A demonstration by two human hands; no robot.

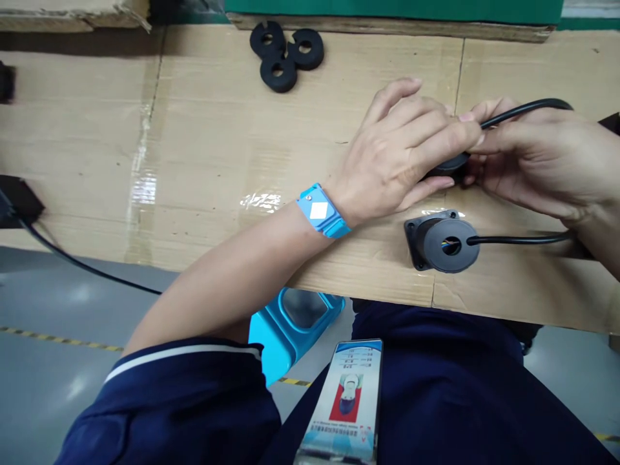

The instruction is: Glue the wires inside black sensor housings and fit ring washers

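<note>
Hands meet at the right side of your bench (217, 129), which is covered in taped brown cardboard. Your left hand (402, 152), with a blue wrist strap (320, 210) just behind it, curls over a black round part (448, 166) so that only its lower edge shows beneath your fingers; the thumb lies under it and the fingertips press toward your right hand. Your right hand (537, 161) closes around the same part from the other side and pinches a black cable (526, 110) that arches up and over its knuckles. Both hands are clamped together on that part, held just above the cardboard. Just below them, nearer to you, a second black piece with a square flange (440, 243) lies on the bench with its round opening facing you, coloured wires visible inside and its own cable (518, 239) running off to the right under your right wrist. Well apart at the far edge, three black rings (285, 55) sit touching one another. A card with printed pictures (346, 400) rests on your lap.
</note>
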